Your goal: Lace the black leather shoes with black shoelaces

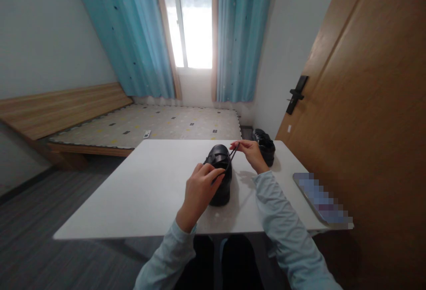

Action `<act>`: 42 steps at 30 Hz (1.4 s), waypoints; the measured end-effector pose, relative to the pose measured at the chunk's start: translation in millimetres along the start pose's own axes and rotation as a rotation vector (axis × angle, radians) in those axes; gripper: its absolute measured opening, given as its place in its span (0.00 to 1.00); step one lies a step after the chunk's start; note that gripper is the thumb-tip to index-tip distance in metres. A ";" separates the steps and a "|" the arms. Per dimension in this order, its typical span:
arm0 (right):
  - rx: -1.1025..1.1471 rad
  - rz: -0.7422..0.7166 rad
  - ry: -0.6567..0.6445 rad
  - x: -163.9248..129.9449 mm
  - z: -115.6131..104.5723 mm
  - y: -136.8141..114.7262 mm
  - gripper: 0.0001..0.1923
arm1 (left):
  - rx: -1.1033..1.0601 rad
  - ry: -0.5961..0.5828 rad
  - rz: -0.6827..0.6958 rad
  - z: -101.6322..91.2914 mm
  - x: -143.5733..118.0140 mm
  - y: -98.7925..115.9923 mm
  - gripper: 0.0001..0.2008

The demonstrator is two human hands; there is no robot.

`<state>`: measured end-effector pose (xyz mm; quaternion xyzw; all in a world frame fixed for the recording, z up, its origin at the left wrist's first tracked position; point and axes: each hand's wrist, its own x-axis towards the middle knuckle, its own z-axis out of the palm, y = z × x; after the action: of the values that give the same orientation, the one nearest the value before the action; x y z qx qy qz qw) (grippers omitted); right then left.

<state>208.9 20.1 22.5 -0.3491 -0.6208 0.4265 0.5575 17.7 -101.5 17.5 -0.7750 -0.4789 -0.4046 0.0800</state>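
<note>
A glossy black leather shoe (220, 174) sits mid-table (140, 192); left hand (199, 191) fingers steady it while pinching one lace, right hand (252, 153) fingers pinch the black lace (234, 152) taut above it.

Flat object (322, 201) at the table's right edge — pixel-blurred, unidentifiable.

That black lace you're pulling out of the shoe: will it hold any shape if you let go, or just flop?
Likely floppy: the lace runs straight only where the right hand pulls it taut. It looks thin, so probably light and easy to lose from a pinch. The black shoe sits flat under the left hand, so tugging probably won't tip it.
</note>
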 end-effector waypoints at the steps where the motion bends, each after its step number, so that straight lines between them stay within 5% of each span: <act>1: 0.002 -0.009 0.014 -0.4 0.1 -1.8 0.20 | -0.006 -0.006 0.006 1.7 -0.3 0.8 0.08; 19: -0.475 -0.412 0.186 -15.6 -21.2 -41.7 0.09 | 0.074 -0.097 -0.039 14.0 -3.7 -1.0 0.10; 26: -0.790 -0.334 0.416 -8.0 -50.4 -32.7 0.16 | 0.106 -0.111 -0.088 13.6 -5.4 -0.1 0.09; 30: -0.495 0.024 0.320 -6.5 -49.7 -29.6 0.27 | 0.123 -0.116 -0.092 13.7 -5.0 0.2 0.10; 33: -0.233 0.124 0.198 -9.6 -40.7 -35.7 0.29 | 0.123 -0.111 -0.096 13.9 -5.8 0.0 0.11; 37: -0.142 0.018 0.201 -15.3 -33.5 -49.3 0.19 | 0.126 -0.108 -0.101 14.5 -6.9 -0.5 0.11; 42: -0.165 -0.307 0.425 -18.8 -35.1 -59.5 0.06 | 0.116 -0.105 -0.107 15.7 -6.7 -2.3 0.10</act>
<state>248.7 -15.5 70.3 -0.3766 -0.5683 0.2022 0.7031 23.1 -96.8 1.9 -0.7623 -0.5459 -0.3388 0.0778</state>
